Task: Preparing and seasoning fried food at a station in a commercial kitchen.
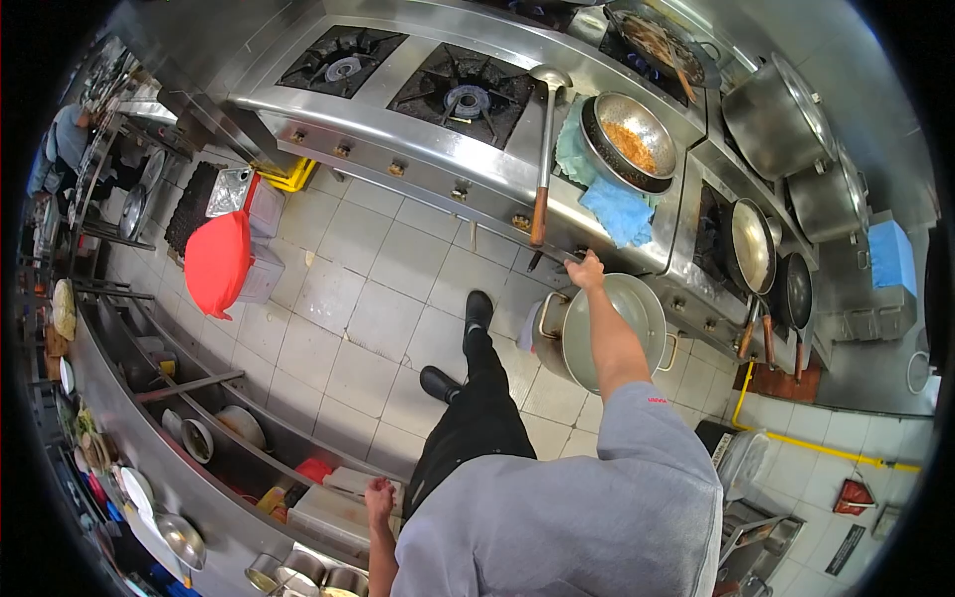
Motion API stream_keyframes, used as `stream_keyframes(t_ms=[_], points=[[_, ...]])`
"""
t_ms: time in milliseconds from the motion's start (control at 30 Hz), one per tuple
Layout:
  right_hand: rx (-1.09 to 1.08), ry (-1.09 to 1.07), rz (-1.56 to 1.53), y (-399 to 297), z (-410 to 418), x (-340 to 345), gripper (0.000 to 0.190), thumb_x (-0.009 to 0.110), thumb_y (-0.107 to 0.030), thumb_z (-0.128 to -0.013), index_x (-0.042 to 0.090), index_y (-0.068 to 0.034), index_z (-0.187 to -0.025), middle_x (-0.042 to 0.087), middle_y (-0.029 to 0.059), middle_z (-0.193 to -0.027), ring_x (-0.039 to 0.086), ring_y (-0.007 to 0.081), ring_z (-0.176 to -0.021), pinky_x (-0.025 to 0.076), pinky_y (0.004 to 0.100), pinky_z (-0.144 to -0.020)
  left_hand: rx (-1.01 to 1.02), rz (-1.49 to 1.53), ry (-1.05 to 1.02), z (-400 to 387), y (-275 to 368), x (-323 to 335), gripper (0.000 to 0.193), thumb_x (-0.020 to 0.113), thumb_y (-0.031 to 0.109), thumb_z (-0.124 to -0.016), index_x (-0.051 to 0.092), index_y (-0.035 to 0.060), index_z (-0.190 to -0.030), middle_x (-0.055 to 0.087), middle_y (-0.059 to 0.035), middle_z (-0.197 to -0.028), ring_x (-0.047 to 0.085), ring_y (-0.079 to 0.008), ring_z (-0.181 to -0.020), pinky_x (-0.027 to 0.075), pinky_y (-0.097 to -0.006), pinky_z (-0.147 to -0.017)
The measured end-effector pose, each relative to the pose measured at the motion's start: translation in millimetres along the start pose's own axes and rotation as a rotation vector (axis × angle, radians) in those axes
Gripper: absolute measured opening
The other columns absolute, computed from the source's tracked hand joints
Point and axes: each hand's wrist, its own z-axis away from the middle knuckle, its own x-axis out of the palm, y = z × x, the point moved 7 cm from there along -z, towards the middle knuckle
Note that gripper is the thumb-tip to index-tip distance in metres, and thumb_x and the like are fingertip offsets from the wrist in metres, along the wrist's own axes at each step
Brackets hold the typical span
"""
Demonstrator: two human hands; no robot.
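Note:
My right hand (586, 270) reaches forward to the front edge of the steel stove (477, 168), close to the control knobs. Its fingers are bent, and whether they grip a knob is hidden. Below that arm a large metal stockpot (616, 313) with two loop handles stands low by the stove. A long wooden-handled ladle (548, 142) lies across the stove front, left of stacked metal bowls (660, 138) with orange-brown food in the top one. My left hand (380, 498) hangs near the lower shelf, fingers loosely curled, holding nothing.
Blue cloth (618, 211) lies by the bowls. Pans (752, 246) with wooden handles jut over the stove's right edge. A wok (660, 48) sits over a lit burner behind. A red bag (216, 261) covers bins at left. A steel counter (127, 418) curves along the left; a person (67, 142) stands beyond.

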Motion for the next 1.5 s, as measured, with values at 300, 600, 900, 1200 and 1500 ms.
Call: stream_keyframes(t_ms=[300, 600, 900, 1200, 1500], points=[[0.008, -0.055, -0.013, -1, 2, 1, 0.079, 0.067, -0.036, -0.071, 0.035, -0.001, -0.134, 0.040, 0.0159, -0.136, 0.038, 0.0336, -0.125, 0.032, 0.0414, -0.103, 0.037, 0.029, -0.013, -6, 14, 5, 0.030, 0.055, 0.000, -0.071, 0.054, -0.0009, -0.101, 0.060, -0.0064, -0.080, 0.057, -0.0137, -0.062, 0.045, -0.0255, -0.047], [-0.138, 0.111, -0.066, -18, 22, -13, 0.059, 0.064, -0.022, -0.071, 0.044, 0.001, -0.121, 0.045, 0.0174, -0.129, 0.040, 0.0360, -0.120, 0.036, 0.0435, -0.099, 0.052, -0.014, -0.009, -7, -1, -3, 0.028, 0.054, 0.000, -0.073, 0.053, -0.0028, -0.101, 0.059, -0.0082, -0.077, 0.056, -0.0149, -0.056, 0.044, -0.0260, -0.043], [-0.557, -0.289, -0.307, -45, 207, 98, 0.019, 0.058, -0.021, -0.081, 0.059, -0.004, -0.072, 0.061, 0.0161, -0.068, 0.061, 0.0304, -0.065, 0.047, 0.0415, -0.060, -0.043, -0.202, -0.155, 5, 15, 21, 0.013, 0.063, 0.009, -0.077, 0.059, -0.0023, -0.071, 0.057, -0.0096, -0.054, 0.052, -0.0155, -0.039, 0.044, -0.0275, -0.037], [-0.511, -0.444, 0.029, 11, 239, 168, 0.010, 0.059, -0.014, -0.069, 0.063, -0.008, -0.075, 0.064, 0.0164, -0.080, 0.062, 0.0322, -0.080, 0.049, 0.0406, -0.071, 0.094, -0.196, -0.113, 6, 43, 25, 0.009, 0.050, -0.004, -0.071, 0.059, -0.0027, -0.070, 0.056, -0.0089, -0.055, 0.051, -0.0164, -0.043, 0.040, -0.0286, -0.037], [-0.243, -0.692, 0.126, 44, 194, 144, 0.015, 0.056, -0.013, -0.067, 0.065, -0.002, -0.064, 0.064, 0.0173, -0.066, 0.064, 0.0302, -0.063, 0.053, 0.0395, -0.063, 0.379, -0.203, -0.182, -16, 29, 1, 0.005, 0.056, 0.001, -0.072, 0.058, -0.0018, -0.069, 0.057, -0.0088, -0.057, 0.051, -0.0149, -0.044, 0.040, -0.0290, -0.039]])
